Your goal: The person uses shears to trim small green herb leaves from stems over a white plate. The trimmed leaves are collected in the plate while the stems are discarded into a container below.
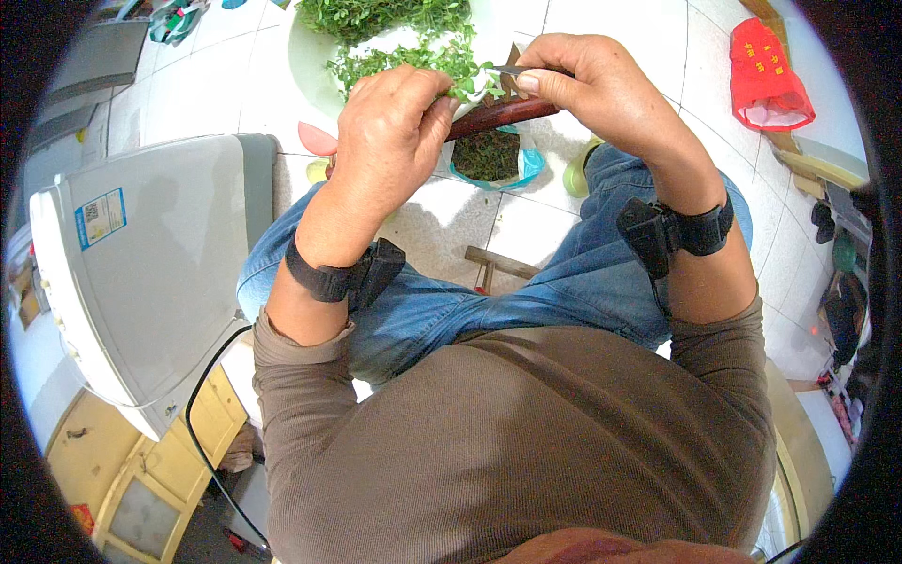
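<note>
My left hand point(390, 127) is closed, pinching a leafy green sprig point(467, 89) between thumb and fingers. Just across from it, my right hand point(601, 89) grips a small knife point(512, 70), its dark narrow blade pointing left at the sprig. Beyond both hands, a large pale basin point(315, 66) holds heaps of leafy greens point(385, 17). Below the hands runs a dark red, smooth bar point(503, 117), partly covered by my left hand. Under it on the floor, a blue-and-white plastic bag point(533, 167) is open around dark green plant bits point(486, 153).
A large white appliance point(160, 216) stands close on my left, a black cable point(191, 414) hanging by it. A red bag point(766, 75) lies on the tiled floor at the far right. Between my knees is a wooden stool-like piece point(503, 261). Green footwear point(576, 171) shows near my right leg.
</note>
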The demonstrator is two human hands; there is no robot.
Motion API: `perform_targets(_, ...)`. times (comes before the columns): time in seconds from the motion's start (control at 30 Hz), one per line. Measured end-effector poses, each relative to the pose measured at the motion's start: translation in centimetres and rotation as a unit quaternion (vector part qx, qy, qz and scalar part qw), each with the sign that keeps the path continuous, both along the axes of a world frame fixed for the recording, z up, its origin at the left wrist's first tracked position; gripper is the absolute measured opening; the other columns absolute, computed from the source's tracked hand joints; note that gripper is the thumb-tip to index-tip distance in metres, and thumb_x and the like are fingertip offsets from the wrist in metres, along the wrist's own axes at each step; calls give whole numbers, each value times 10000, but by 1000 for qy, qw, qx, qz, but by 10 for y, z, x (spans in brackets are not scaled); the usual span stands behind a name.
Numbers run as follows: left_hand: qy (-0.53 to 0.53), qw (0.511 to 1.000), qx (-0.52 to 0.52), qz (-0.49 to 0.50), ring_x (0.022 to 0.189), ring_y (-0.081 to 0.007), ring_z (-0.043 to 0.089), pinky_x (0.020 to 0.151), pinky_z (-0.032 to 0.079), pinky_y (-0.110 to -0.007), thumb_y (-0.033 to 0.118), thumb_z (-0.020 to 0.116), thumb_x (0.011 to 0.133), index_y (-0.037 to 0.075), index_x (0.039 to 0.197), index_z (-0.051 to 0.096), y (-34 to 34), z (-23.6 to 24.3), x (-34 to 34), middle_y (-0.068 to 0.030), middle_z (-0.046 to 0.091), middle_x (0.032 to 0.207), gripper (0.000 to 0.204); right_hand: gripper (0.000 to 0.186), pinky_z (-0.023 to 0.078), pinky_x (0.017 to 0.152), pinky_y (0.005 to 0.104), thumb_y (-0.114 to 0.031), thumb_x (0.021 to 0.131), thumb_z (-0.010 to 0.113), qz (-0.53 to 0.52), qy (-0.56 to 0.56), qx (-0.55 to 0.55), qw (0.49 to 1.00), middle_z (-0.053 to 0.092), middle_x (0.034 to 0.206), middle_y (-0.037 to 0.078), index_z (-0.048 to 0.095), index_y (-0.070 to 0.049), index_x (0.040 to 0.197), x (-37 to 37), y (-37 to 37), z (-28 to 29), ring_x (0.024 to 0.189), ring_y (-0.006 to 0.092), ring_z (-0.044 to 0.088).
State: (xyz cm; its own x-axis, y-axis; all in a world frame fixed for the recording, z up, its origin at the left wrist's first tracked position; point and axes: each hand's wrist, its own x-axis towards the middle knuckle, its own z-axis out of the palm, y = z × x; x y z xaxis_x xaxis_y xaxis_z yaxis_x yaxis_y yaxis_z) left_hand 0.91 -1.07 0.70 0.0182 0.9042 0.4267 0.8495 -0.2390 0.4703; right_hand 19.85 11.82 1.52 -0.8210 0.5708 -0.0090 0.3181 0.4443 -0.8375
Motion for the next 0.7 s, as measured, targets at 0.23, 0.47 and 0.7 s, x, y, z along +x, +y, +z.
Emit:
perform_targets(0.23, -102, 994, -37, 26, 673, -270, 588, 609, 465, -348, 94, 661, 776, 38, 883, 599, -1, -2, 0, -118, 592, 750, 135, 195, 477, 608, 385, -221, 798, 600, -19, -12, 50, 999, 615, 689, 156, 655, -41, 850, 3, 4, 1, 634, 295, 610)
perform_targets(0.47, -284, 949, -126, 59, 682, -104, 526, 615, 436, -249, 131, 646, 836, 10, 915, 607, -1, -3, -4, -42, 566, 748, 150, 216, 426, 598, 278, -216, 867, 596, -34, -43, 113, 992, 576, 707, 54, 622, -8, 921, 6, 12, 6, 649, 118, 507)
perform_targets(0.7, -540, 825, -150, 81, 838, -116, 539, 789, 418, -250, 156, 604, 882, 33, 932, 596, 17, -2, -8, -36, 615, 904, 133, 247, 419, 608, 259, -241, 875, 604, -123, 13, 19, 992, 580, 729, 30, 621, -6, 951, -1, 12, 12, 674, 105, 505)
